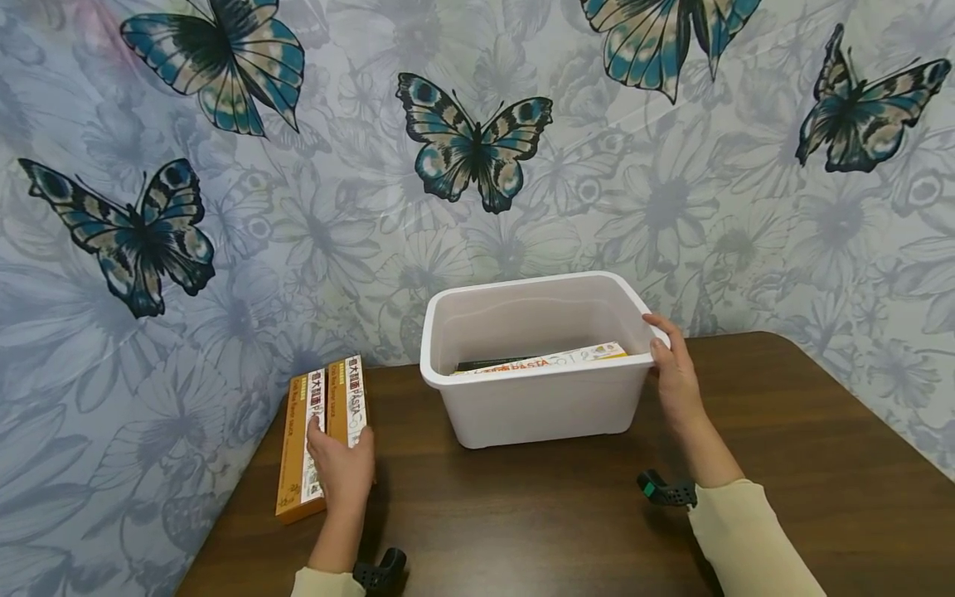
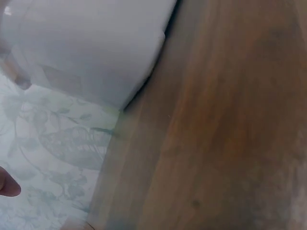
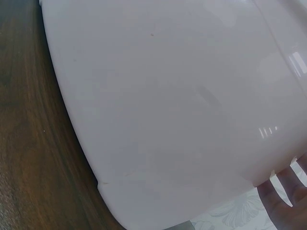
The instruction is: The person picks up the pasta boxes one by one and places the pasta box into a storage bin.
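Two flat orange-and-white pasta boxes (image 1: pixel 302 439) lie side by side at the table's left edge. Over them is my left hand (image 1: pixel 343 468), thumb and fingers spread across the right-hand box (image 1: pixel 346 398). Only a fingertip (image 2: pixel 8 184) of that hand shows in the blurred left wrist view. A white plastic bin (image 1: pixel 545 406) stands at the table's back. My right hand (image 1: pixel 677 381) grips the bin's right rim, its fingers (image 3: pixel 276 199) against the wall in the right wrist view. Inside the bin a pasta box (image 1: pixel 552 360) leans beside a dark item (image 1: pixel 488 364).
The brown wooden table (image 1: pixel 522 514) runs back to a wall covering (image 1: pixel 343 249) printed with flowers and butterflies. A black band (image 1: pixel 380 570) is at my left wrist, another band (image 1: pixel 666 489) at my right.
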Demonstrator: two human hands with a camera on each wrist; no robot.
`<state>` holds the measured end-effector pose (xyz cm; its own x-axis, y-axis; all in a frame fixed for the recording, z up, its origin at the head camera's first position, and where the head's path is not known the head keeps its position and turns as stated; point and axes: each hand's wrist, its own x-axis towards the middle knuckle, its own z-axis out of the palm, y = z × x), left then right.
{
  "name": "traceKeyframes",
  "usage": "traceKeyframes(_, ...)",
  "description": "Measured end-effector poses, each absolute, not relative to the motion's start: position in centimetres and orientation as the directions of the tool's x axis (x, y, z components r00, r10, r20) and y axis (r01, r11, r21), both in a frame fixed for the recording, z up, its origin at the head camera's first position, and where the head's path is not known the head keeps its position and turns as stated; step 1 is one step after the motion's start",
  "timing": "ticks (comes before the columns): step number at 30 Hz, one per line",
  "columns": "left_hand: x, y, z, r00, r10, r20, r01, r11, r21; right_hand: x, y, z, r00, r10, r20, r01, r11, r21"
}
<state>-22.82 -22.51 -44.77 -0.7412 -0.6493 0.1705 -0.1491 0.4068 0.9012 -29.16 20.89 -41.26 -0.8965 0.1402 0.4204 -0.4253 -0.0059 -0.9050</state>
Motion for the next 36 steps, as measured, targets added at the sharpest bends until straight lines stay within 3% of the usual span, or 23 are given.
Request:
traceKeyframes(7,-22.8,-22.4,-44.5,-0.776,-0.623,0.099,-0.223,0.417,0.881,-29.1,21.0,-41.3,-0.894,0.140,0.425,-0.430,-0.005,-0.903)
traceKeyframes(13,-23.3,-22.3,-45.6,-0.849,-0.528,0.028,-0.272,0.481,0.833,-29.1,21.1,-41.4,-0.888,0.150,0.436,-0.443,-0.022,-0.896)
traceKeyframes(22,-23.4,-21.9,-46.9,-0.886,-0.455,0.083,-0.202,0.542,0.816,-29.0,21.1,-41.3,-0.884,0.158,0.441,-0.448,-0.014,-0.894)
traceKeyframes(36,-23.0,-22.1,-47.7,-0.897,-0.403,0.184,-0.108,0.601,0.792,-29.2,20.8,-41.3,-0.889,0.138,0.436,-0.439,0.016,-0.899)
